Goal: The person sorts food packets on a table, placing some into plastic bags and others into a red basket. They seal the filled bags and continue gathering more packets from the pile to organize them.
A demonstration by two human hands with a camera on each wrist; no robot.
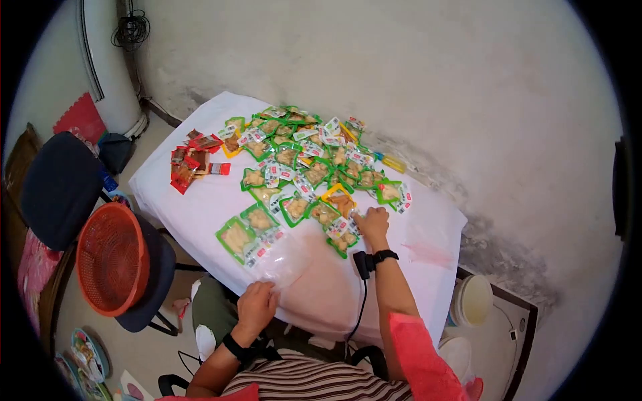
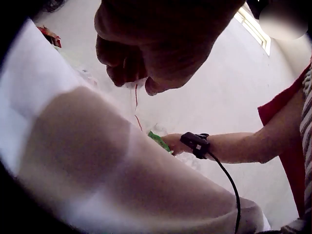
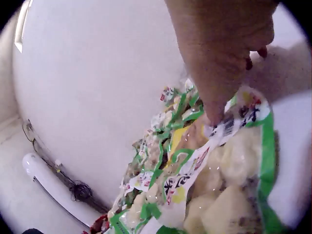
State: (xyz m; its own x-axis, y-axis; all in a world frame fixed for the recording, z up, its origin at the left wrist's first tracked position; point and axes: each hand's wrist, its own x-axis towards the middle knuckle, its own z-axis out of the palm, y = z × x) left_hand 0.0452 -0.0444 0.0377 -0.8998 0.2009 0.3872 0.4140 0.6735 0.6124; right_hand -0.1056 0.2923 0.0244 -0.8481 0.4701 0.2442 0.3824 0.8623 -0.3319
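Note:
My left hand (image 1: 257, 307) grips the open end of a clear plastic bag (image 1: 286, 262) near the front edge of the table. Inside or under the film at its far end lie two green-edged food packets (image 1: 235, 238). In the left wrist view the fingers of my left hand (image 2: 141, 53) are curled, with a bit of film at the tips. My right hand (image 1: 373, 226) is at the near end of the packet pile, pinching the white printed end of a green-edged packet (image 3: 229, 170). Beside those fingertips lies a yellow-edged packet (image 1: 340, 200).
Many green-edged packets (image 1: 287, 157) are heaped along the wall side of the white-covered table (image 1: 194, 230). Small red packets (image 1: 190, 160) lie at the far left. An orange basket (image 1: 112, 260) sits on a chair to the left; a pale bucket (image 1: 476, 299) stands at right.

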